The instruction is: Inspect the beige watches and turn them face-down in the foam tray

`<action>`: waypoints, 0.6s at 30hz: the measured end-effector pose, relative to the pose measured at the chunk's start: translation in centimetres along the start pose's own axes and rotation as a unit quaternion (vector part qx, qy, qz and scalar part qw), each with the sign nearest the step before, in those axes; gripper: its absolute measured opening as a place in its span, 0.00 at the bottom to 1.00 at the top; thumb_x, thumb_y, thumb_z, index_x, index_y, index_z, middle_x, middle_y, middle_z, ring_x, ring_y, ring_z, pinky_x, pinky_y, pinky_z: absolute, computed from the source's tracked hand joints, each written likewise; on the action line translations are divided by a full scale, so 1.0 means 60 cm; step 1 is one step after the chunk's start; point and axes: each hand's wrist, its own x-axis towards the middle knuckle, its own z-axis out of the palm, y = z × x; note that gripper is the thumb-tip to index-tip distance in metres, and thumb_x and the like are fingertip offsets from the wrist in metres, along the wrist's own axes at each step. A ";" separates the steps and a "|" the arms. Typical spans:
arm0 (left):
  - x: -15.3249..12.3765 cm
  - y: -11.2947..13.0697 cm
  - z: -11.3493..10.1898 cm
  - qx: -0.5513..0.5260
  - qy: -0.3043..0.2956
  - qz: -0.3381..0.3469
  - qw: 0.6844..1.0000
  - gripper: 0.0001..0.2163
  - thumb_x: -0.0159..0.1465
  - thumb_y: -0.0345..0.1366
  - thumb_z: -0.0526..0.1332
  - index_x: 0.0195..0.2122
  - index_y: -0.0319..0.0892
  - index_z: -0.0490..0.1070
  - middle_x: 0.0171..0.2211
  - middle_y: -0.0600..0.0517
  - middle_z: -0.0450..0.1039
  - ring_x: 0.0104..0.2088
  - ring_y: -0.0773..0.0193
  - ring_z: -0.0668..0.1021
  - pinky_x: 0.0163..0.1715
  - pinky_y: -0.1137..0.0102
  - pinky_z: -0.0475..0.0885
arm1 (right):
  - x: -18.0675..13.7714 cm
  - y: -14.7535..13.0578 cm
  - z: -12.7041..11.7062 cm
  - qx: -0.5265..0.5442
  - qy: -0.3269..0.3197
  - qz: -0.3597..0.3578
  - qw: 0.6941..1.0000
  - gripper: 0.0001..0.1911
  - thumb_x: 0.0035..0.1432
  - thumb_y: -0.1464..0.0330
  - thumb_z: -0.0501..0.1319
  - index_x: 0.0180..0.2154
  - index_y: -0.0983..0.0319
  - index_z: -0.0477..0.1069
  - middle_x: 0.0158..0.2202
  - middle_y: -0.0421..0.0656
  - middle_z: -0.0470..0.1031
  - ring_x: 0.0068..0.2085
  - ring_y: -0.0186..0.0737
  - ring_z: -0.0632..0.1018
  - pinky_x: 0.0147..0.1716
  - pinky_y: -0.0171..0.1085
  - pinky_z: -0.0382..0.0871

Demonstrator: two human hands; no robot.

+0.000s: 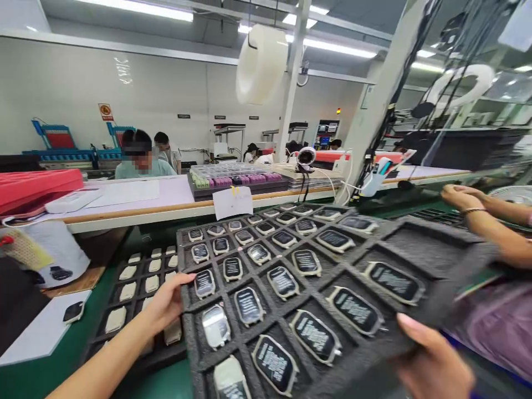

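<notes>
A black foam tray [432, 244] is held tilted in front of me, its compartments filled with several smartwatch bodies [313, 335] without straps. Most of their screens face up and show lines of white text; one compartment at the right holds no watch. My left hand [168, 302] grips the tray's left edge, thumb on top. At the near right corner, my right hand [436, 354] is closed on the rim, its fingers partly hidden beneath. Lower left, a second black tray [140, 288] lies on the green bench with pale watch bodies, partly covered by my left arm.
One watch [73, 312] lies on a white sheet [37, 332] at the left. A raised shelf [174, 213] crosses behind, bearing a box of purple and green pieces [249, 180] and red trays [41, 185]. A co-worker's hands [465, 199] are close by on the right.
</notes>
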 end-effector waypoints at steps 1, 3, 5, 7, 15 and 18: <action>-0.002 0.009 -0.022 -0.006 0.030 0.010 0.999 0.02 0.55 0.26 0.63 0.29 0.37 0.73 0.23 0.50 0.80 0.23 0.63 0.81 0.28 0.71 0.77 | 0.003 0.004 0.049 0.026 -0.047 0.012 0.998 0.36 0.41 0.54 0.66 0.55 0.52 0.70 0.45 0.51 0.81 0.48 0.61 0.80 0.47 0.56 0.75; -0.007 0.026 -0.066 -0.013 0.088 0.022 0.996 0.02 0.55 0.26 0.61 0.28 0.38 0.73 0.22 0.49 0.79 0.22 0.59 0.81 0.27 0.67 0.78 | -0.002 0.022 0.131 0.045 -0.101 0.024 0.994 0.35 0.41 0.54 0.68 0.52 0.55 0.70 0.40 0.49 0.82 0.42 0.59 0.81 0.41 0.53 0.76; -0.013 0.041 -0.109 -0.011 0.133 0.028 0.991 0.03 0.56 0.27 0.60 0.28 0.38 0.73 0.21 0.48 0.79 0.21 0.57 0.80 0.26 0.64 0.78 | -0.016 0.048 0.190 0.051 -0.153 0.038 0.986 0.33 0.42 0.52 0.69 0.50 0.57 0.70 0.38 0.47 0.81 0.38 0.54 0.81 0.36 0.49 0.76; -0.015 0.055 -0.153 0.000 0.171 0.032 0.985 0.05 0.56 0.28 0.58 0.27 0.38 0.73 0.20 0.46 0.79 0.18 0.56 0.79 0.23 0.62 0.78 | -0.031 0.075 0.232 0.046 -0.206 0.054 0.976 0.30 0.43 0.50 0.70 0.46 0.58 0.70 0.36 0.45 0.80 0.34 0.47 0.79 0.30 0.42 0.75; 0.037 0.113 -0.302 0.115 0.262 0.090 0.954 0.05 0.59 0.30 0.61 0.27 0.39 0.74 0.21 0.53 0.78 0.21 0.63 0.80 0.27 0.69 0.76 | -0.063 0.108 0.303 -0.061 -0.461 0.185 0.866 0.28 0.49 0.46 0.67 0.37 0.65 0.69 0.24 0.41 0.76 0.20 0.32 0.73 0.20 0.32 0.69; 0.062 0.122 -0.329 0.166 0.261 0.119 0.943 0.03 0.56 0.32 0.64 0.31 0.40 0.75 0.26 0.53 0.81 0.28 0.60 0.82 0.31 0.68 0.77 | -0.063 0.085 0.272 -0.108 -0.537 0.224 0.806 0.28 0.48 0.49 0.69 0.39 0.66 0.73 0.25 0.43 0.78 0.19 0.30 0.73 0.18 0.29 0.67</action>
